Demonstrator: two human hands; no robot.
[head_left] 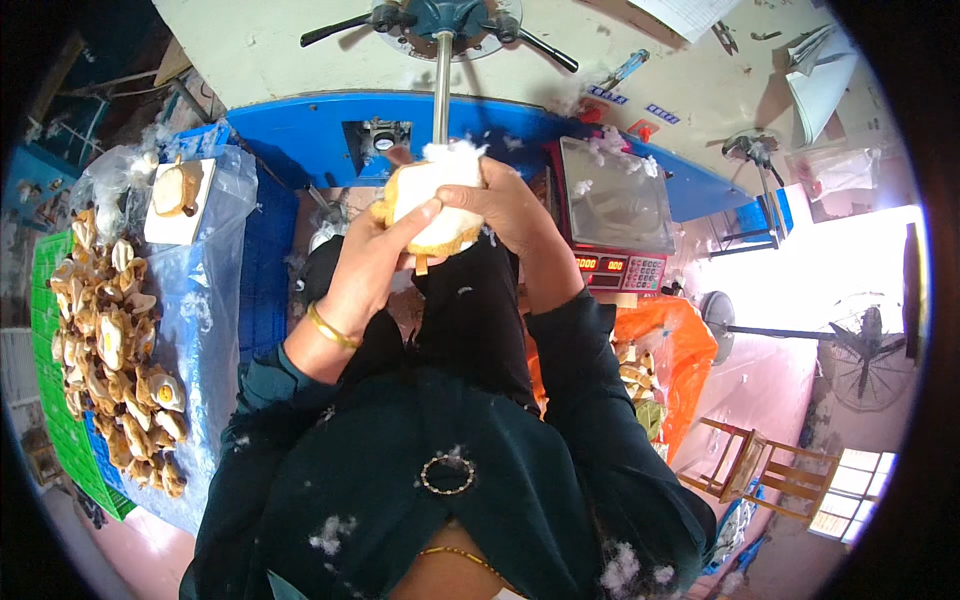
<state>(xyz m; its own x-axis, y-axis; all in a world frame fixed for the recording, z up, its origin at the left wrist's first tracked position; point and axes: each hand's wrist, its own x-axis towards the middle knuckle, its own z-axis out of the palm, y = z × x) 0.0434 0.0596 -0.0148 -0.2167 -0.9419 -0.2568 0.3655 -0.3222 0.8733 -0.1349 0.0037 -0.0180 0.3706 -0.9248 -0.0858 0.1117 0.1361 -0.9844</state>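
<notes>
Between my two hands is a small plush toy [412, 190] shaped like a bread slice, white-faced with a tan, crust-like edge. A short tan tab [421, 265] hangs from its lower end. My left hand [362, 262] grips it from the left, thumb on the white face, with a gold bangle on the wrist. My right hand [505, 205] closes round its right side, thumb also pressed on the front. White fluffy stuffing [458, 155] shows at the toy's top, where a metal tube [443, 85] meets it. Whether the tube goes inside is hidden.
Left, several limp plush covers [112, 340] lie heaped over plastic-covered crates, near a white board [180, 225] bearing another bread-shaped plush [174, 190]. A digital scale [615, 205] stands right, above an orange bag [675, 350] of covers. The blue-edged machine table [280, 130] is ahead.
</notes>
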